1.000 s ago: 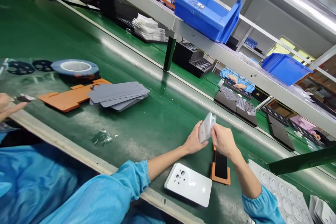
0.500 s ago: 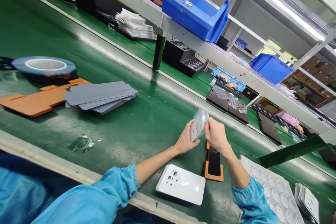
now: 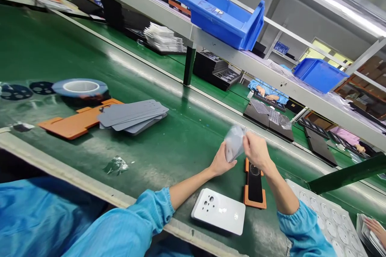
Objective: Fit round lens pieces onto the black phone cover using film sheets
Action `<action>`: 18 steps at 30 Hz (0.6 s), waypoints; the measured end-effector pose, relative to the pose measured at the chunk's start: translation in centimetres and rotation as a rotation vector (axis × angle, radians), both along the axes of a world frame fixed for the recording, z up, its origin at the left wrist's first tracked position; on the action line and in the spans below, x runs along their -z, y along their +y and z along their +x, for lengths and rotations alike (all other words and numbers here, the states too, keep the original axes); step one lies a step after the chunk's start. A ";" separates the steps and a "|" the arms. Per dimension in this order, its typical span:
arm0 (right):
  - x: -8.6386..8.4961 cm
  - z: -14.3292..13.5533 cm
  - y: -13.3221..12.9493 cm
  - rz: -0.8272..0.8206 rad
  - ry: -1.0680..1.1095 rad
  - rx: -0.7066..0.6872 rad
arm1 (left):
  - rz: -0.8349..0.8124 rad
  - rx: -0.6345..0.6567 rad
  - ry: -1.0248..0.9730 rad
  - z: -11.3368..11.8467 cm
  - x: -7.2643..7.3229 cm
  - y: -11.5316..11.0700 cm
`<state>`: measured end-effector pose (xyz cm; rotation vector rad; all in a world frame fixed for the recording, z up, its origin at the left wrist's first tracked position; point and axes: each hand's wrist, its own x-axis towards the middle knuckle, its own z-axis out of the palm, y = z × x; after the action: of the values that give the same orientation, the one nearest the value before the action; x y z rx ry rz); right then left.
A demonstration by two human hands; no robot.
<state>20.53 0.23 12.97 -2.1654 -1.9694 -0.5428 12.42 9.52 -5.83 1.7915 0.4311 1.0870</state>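
Observation:
My left hand [image 3: 222, 163] is closed round the edge of a pale phone back cover [image 3: 229, 153], held tilted above the bench. A translucent film [image 3: 237, 136] shows over its upper part, blurred by motion. My right hand [image 3: 256, 148] pinches at the film's right edge, its fingertips partly hidden. Below my hands lies a small stack of white phone back covers [image 3: 218, 211] with camera holes. Under my right wrist sits an orange fixture [image 3: 255, 202] with a black middle [image 3: 255, 186].
Leftward on the green bench are grey sheets [image 3: 135, 114], an orange plate [image 3: 69, 122], a tape roll [image 3: 81, 87] and crumpled film [image 3: 116, 165]. A white tray [image 3: 328, 217] is at right, near another person's hand [image 3: 375, 229]. Blue bins [image 3: 223, 16] stand on the shelf.
The view has swung left, so the bench things appear farther right. Both hands stay at the cover, with the film spread wider between them. Another person's hand has come in at lower right.

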 end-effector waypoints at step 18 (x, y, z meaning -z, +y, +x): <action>-1.0 -0.5 0.2 0.041 0.102 -0.031 | -0.057 -0.027 -0.118 -0.1 -0.4 0.3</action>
<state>20.06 0.38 13.95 -2.0905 -1.9184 -0.4542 12.29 9.80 -5.42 1.6661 0.4114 1.1809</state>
